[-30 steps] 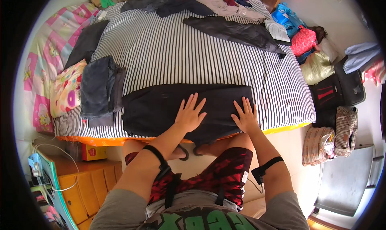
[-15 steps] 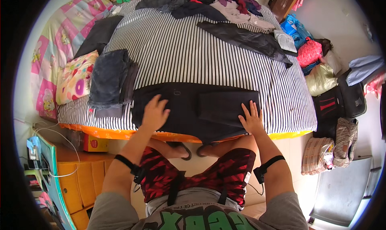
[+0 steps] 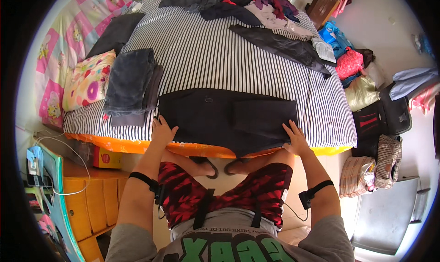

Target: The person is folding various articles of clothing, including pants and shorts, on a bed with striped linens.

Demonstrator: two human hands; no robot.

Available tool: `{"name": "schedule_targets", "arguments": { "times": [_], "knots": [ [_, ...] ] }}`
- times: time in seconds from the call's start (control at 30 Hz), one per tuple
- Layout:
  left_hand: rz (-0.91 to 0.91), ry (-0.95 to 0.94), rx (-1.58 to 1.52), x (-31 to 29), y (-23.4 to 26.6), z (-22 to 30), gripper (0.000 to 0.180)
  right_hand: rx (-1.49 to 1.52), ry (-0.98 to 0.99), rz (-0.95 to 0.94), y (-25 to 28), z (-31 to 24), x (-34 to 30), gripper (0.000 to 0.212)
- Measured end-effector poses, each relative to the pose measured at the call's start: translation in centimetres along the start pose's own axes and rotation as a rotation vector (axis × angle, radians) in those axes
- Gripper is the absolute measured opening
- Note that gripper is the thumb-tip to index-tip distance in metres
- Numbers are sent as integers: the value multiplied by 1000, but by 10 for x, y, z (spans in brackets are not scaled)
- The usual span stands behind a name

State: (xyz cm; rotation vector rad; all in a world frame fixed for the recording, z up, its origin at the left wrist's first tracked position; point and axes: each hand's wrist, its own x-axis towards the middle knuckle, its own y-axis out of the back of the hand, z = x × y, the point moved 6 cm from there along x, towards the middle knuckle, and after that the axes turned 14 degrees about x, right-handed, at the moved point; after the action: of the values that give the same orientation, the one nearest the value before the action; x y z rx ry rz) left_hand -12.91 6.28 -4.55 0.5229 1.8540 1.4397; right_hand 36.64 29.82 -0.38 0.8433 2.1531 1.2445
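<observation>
A pair of black trousers (image 3: 201, 117), folded so that one leg lies back over the rest, is spread along the near edge of the bed. At the trousers' near left corner rests my left hand (image 3: 162, 133), thumb apart from the fingers. My right hand (image 3: 297, 138) lies on the near right end of the trousers, fingers spread. Both hands look open, their fingertips on the black cloth. A pointed part of the trousers hangs slightly over the bed's front edge between my hands. Left of them sits a stack of folded dark grey trousers (image 3: 130, 81).
A striped sheet (image 3: 197, 60) covers the bed. Dark leggings (image 3: 279, 46) lie toward the right, and a heap of clothes (image 3: 211, 3) at the far edge. A patterned pillow (image 3: 89, 81) is at left. Bags (image 3: 360, 172) line the right side; a wooden cabinet (image 3: 91, 207) stands front left.
My left hand has moved from the top of the black trousers to their near left corner. My right hand has slid slightly nearer to me. The view has shifted a little.
</observation>
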Motion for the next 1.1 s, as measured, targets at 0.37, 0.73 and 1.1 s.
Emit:
{"name": "schedule_targets", "arguments": {
  "times": [0.37, 0.73, 1.1],
  "knots": [
    [-22, -1, 5, -2, 3, 1, 97, 5, -32, 215, -6, 2, -5, 72],
    [-7, -14, -25, 2, -3, -1, 98, -125, -160, 261, 1, 19, -3, 74],
    [32, -40, -47, 4, -7, -2, 98, -160, -357, 342, -12, 58, -8, 77]
  ]
}}
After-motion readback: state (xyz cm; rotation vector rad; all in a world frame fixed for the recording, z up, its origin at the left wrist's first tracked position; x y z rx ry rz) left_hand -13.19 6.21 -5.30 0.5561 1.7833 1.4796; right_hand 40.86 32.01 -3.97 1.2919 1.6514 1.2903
